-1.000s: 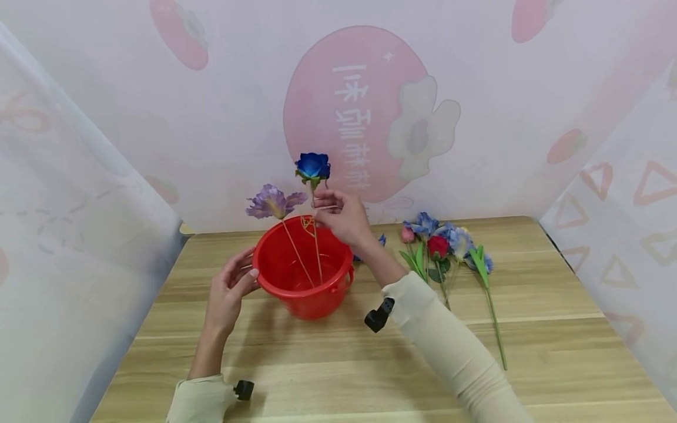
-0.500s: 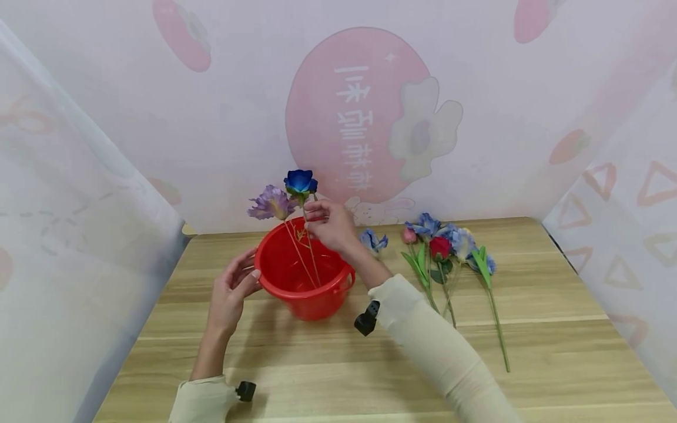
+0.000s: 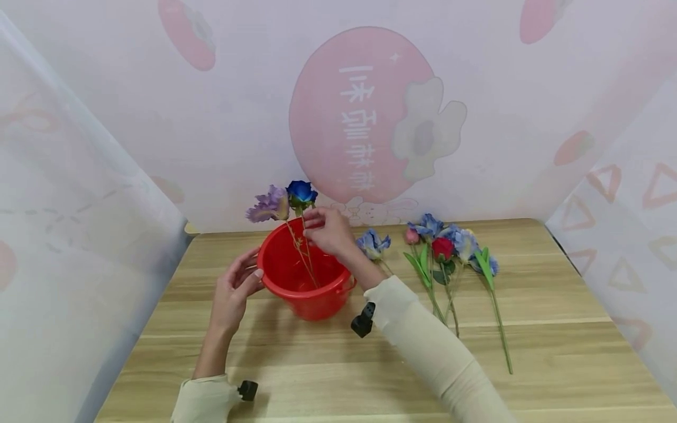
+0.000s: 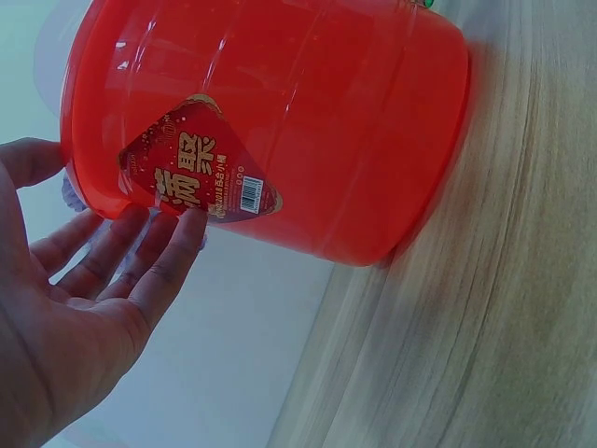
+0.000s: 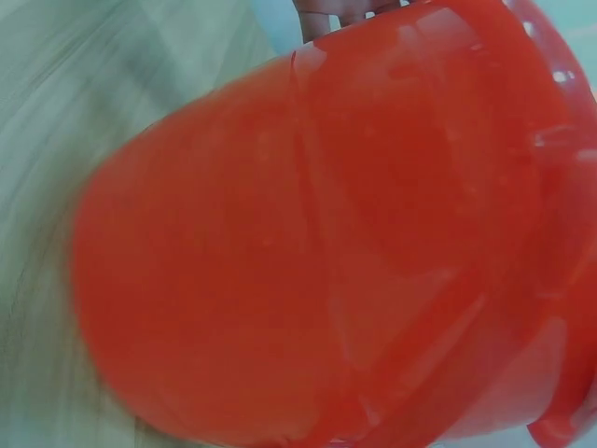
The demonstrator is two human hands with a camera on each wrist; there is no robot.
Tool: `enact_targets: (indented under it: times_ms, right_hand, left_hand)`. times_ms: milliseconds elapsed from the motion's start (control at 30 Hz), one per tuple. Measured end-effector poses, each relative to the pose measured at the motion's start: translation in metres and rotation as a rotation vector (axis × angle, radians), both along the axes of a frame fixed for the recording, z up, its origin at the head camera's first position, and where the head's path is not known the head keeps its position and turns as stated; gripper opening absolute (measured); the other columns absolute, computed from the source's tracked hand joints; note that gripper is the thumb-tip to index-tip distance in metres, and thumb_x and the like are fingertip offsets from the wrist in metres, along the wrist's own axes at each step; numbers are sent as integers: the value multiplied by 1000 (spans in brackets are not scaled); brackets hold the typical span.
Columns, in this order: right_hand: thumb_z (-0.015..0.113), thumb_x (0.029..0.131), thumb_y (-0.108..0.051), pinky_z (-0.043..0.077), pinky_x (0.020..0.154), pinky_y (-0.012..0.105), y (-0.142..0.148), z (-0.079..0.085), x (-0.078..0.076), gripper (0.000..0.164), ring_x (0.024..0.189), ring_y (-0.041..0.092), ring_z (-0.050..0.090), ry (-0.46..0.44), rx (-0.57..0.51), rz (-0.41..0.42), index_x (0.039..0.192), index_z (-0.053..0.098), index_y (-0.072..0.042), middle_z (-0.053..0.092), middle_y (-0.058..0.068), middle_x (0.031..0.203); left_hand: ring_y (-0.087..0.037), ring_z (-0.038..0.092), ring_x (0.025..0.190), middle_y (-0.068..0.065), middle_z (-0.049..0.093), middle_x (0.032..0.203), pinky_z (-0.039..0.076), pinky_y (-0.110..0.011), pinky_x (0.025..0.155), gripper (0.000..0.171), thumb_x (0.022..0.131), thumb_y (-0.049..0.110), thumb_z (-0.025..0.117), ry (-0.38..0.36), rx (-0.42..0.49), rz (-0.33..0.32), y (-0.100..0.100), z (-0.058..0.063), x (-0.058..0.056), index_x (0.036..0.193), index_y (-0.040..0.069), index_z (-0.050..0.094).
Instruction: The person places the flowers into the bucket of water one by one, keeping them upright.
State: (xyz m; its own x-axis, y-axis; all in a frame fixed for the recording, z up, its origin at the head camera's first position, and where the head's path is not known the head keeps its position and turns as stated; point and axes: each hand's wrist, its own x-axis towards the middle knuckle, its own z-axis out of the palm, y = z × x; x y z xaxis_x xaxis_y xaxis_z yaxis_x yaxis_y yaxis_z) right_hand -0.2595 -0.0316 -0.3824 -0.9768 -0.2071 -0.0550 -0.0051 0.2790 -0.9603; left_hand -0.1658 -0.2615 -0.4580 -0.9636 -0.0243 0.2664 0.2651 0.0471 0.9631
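A red plastic bucket (image 3: 312, 306) stands on the table. My left hand (image 3: 231, 296) holds its left side, thumb at the rim and fingers along the outer wall, near a diamond-shaped label (image 4: 201, 163) in the left wrist view. Over the opening, my right hand (image 3: 334, 234) pinches the stem of an artificial blue rose (image 3: 301, 192). That stem reaches down into the bucket. Beside the rose a purple flower (image 3: 268, 204) leans left, its stem also inside. The bucket wall (image 5: 280, 261) fills most of the right wrist view, where the right hand is hidden.
On the wooden table (image 3: 317, 376), right of the bucket, lies a single blue flower (image 3: 373, 243). Farther right are a red rose (image 3: 442, 249), a pink bud (image 3: 412, 236), several blue flowers (image 3: 465, 243) and a long green stem (image 3: 502, 329). A printed wall (image 3: 238, 129) rises behind.
My right hand has lowered the blue rose and brought it left, close against the purple flower. The single blue flower on the table now shows more fully. The left hand stays on the bucket.
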Motion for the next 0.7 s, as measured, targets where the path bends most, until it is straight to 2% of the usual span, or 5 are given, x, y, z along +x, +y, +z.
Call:
enact_targets:
  times_ms: [133, 267, 400, 533, 700]
  right_hand:
    - [74, 100, -8, 67, 93, 43, 6, 6, 3, 39, 109, 32, 75, -20, 62, 56, 138, 68, -6, 73, 14, 128]
    - [74, 101, -11, 66, 95, 46, 17, 16, 8, 43, 115, 39, 74, -11, 52, 90, 142, 65, -4, 71, 16, 132]
    - [74, 101, -14, 67, 94, 44, 34, 26, 12, 45, 119, 36, 73, 13, 9, 88, 144, 64, -5, 70, 15, 135]
    - [74, 102, -14, 65, 99, 49, 58, 32, 15, 45, 123, 33, 72, 32, -85, 66, 144, 64, -6, 69, 17, 138]
    - [72, 103, -13, 62, 102, 55, 90, 35, 21, 45, 126, 38, 70, 40, -173, 50, 147, 62, -7, 67, 19, 139]
  left_hand:
    - [-10, 75, 112, -4, 71, 131, 66, -24, 84, 50, 106, 5, 63, -1, -1, -2, 0, 0, 0, 153, -7, 51]
    - [-10, 75, 113, -5, 70, 132, 66, -24, 84, 50, 106, 5, 63, -3, -4, 4, 0, 0, 0, 153, -6, 51]
    - [-10, 75, 113, -6, 71, 131, 66, -23, 84, 49, 106, 5, 63, -5, -8, 10, 0, 0, 0, 153, -6, 51]
    - [-12, 75, 113, -7, 71, 131, 66, -24, 84, 49, 106, 6, 63, -1, -12, 11, 0, 1, 0, 153, -6, 52]
    - [-12, 75, 113, -6, 71, 131, 66, -24, 84, 49, 106, 6, 63, 1, -16, 10, 0, 1, 0, 153, -6, 52]
